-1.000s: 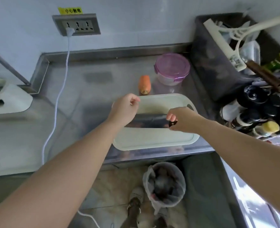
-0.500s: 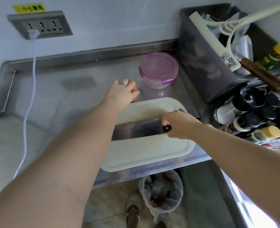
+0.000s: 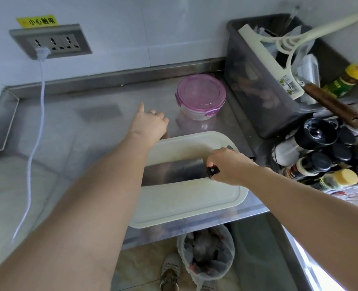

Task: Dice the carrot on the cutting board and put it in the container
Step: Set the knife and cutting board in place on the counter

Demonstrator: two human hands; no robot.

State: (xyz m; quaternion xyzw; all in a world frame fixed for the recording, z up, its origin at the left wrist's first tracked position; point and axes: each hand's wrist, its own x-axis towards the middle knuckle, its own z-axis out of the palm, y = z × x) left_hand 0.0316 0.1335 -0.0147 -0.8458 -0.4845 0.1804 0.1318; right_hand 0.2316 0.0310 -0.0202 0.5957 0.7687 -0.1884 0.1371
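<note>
head view: two hands at a white, round-cornered plastic cutting board (image 3: 194,198) on a dull steel table (image 3: 89,127).
right hand (image 3: 226,164) curls round the black handle of a broad steel cleaver (image 3: 173,172) lying flat on the board. left hand (image 3: 150,124), thumb out and fingers bent down, covers the carrot (image 3: 165,134) just past the board's far edge; grip cannot be told. the round clear container (image 3: 201,95) with a pink lid stands near, beside a grey bin (image 3: 247,80).
</note>
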